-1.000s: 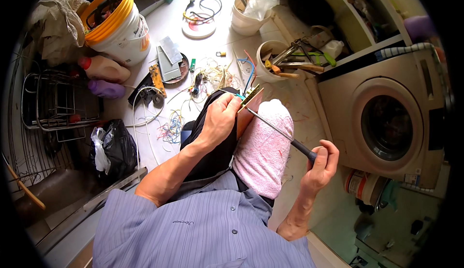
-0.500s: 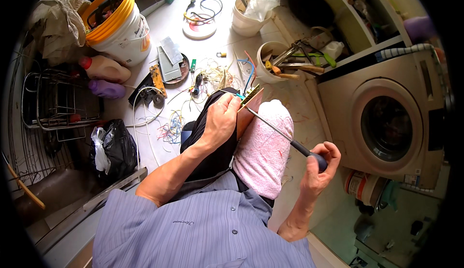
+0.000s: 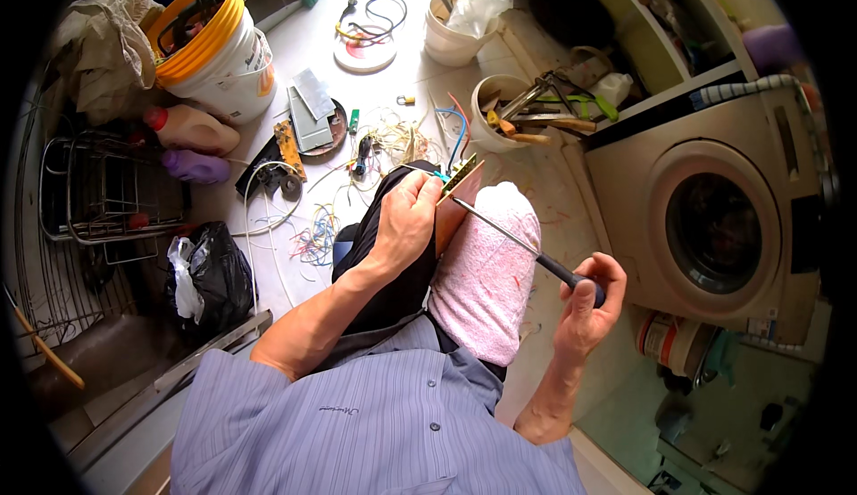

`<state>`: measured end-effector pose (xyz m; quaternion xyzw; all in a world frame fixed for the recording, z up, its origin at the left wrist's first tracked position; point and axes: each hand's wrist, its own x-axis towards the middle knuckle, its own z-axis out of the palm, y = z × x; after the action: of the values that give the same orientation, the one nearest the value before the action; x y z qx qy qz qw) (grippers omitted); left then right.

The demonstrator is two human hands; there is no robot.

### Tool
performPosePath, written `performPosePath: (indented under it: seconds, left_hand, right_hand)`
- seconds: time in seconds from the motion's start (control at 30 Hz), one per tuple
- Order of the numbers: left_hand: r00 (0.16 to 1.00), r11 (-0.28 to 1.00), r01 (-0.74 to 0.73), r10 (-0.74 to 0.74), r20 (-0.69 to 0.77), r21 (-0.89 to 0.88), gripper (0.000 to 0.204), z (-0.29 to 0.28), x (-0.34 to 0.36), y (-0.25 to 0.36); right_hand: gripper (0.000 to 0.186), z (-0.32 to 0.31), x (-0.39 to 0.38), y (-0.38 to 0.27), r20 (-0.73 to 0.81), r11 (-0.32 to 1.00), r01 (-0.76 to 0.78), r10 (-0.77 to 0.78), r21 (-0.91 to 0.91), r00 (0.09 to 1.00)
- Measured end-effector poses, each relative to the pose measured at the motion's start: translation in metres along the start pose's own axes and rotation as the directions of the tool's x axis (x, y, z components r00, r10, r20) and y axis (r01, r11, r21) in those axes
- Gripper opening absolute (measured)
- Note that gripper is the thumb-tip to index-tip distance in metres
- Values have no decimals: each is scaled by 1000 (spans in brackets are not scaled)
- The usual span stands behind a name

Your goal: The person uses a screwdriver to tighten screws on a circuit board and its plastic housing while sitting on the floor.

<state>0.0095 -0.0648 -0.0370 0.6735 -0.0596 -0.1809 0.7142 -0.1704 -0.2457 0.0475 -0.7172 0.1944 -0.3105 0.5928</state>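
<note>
The left hand (image 3: 407, 220), back upward, forearm slanting inward, pinches the board (image 3: 463, 190) at its fingertips. Lower and to its right, the right hand (image 3: 587, 309) grips the screwdriver (image 3: 525, 247) with curled fingers, shaft reaching the board.

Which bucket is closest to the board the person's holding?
The whitish bucket with tools sticking out looks nearest the board in the left hand. Others, like the bucket holding a plastic bag or the yellow-rimmed bucket, stand farther off.
</note>
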Motion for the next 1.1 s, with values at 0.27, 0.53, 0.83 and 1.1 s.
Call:
performPosePath:
  seconds: [0.27, 0.53, 0.83, 1.1]
  left_hand:
    - [997, 997, 76, -76, -11, 13, 34, -3, -3, 6]
    - [984, 959, 176, -176, 22, -220, 31, -3, -3, 9]
    - [970, 897, 238, -239, 43, -374, 26, -1, -3, 15]
    - [989, 966, 141, -149, -21, -216, 22, -4, -11, 22]
  right_hand:
    - [23, 12, 8, 0, -48, 970, 242, -241, 17, 969]
    - [24, 7, -1, -6, -104, 998, 12, -19, -65, 994]
    - [33, 4, -1, -4, -47, 999, 34, -32, 23, 998]
    - [35, 7, 3, -2, -67, 996, 71, -75, -51, 995]
